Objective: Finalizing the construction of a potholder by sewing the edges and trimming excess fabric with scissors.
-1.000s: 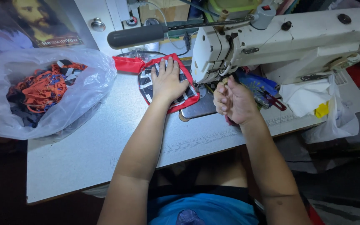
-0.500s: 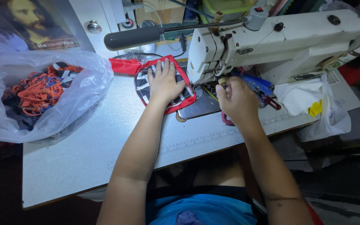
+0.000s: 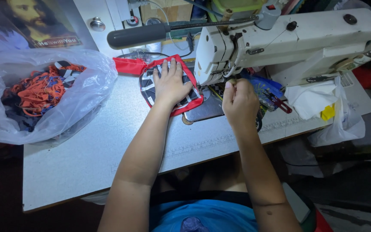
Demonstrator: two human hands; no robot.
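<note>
Black-white striped cloth piece with red binding (image 3: 149, 81): matt woven. Cream painted-metal sewing machine (image 3: 305, 38): smooth, slightly glossy. Clear plastic bag (image 3: 44, 92): shiny, crinkled. Grey desk (image 3: 86, 154): smooth matt.

the needle is hidden behind the right hand (image 3: 239, 103), part of the fabric piece (image 3: 151, 81) is covered by the left hand (image 3: 170, 83), and the sewing machine (image 3: 305, 38) is cut off at the right edge.

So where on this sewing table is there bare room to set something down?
Bare tabletop lies between the plastic bag, the left forearm and the front edge; a narrower strip runs between the forearms. Crowded: under the sewing machine, where the left hand presses the red-edged fabric, and right of the right hand.
</note>
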